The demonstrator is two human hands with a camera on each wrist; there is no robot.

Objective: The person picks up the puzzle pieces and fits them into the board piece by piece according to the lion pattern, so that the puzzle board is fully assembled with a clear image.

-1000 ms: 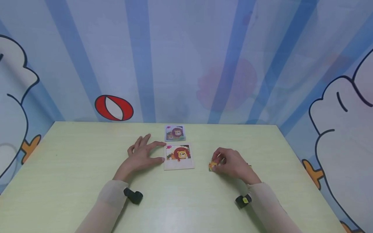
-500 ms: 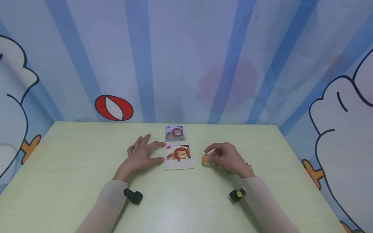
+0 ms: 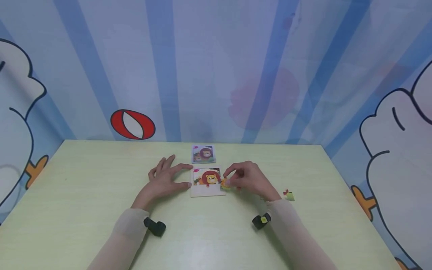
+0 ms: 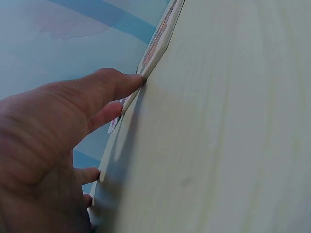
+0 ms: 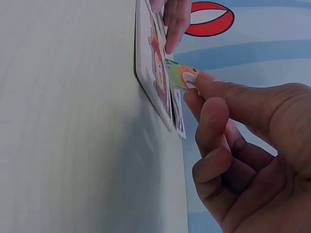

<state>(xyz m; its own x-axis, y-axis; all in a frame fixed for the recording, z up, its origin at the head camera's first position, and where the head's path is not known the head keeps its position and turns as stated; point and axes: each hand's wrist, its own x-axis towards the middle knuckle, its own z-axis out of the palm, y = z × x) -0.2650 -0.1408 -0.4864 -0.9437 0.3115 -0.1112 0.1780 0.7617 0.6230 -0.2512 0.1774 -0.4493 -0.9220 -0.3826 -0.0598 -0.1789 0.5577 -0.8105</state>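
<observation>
A puzzle board (image 3: 206, 191) with a white frame lies mid-table, its upper part filled with a lion picture and its lower strip bare white. My left hand (image 3: 165, 182) rests at its left side, extended thumb and index fingertips touching the edge; the left wrist view shows the thumb tip against the board's side (image 4: 158, 62). Between thumb and index finger my right hand (image 3: 248, 178) pinches an orange and green puzzle piece (image 5: 182, 75). That piece is held at the board's right edge, tilted, overlapping the board in the right wrist view.
Just behind the board lies a smaller card (image 3: 203, 154) with a lion picture. A loose green and red puzzle piece (image 3: 289, 195) is on the table to the right of my right wrist. A striped blue cloth (image 3: 209, 75) hangs behind the table's far edge.
My right hand has moved left with the pinched puzzle piece, from the right side of the table to the board's right edge, uncovering the loose piece. My left hand stays put.
</observation>
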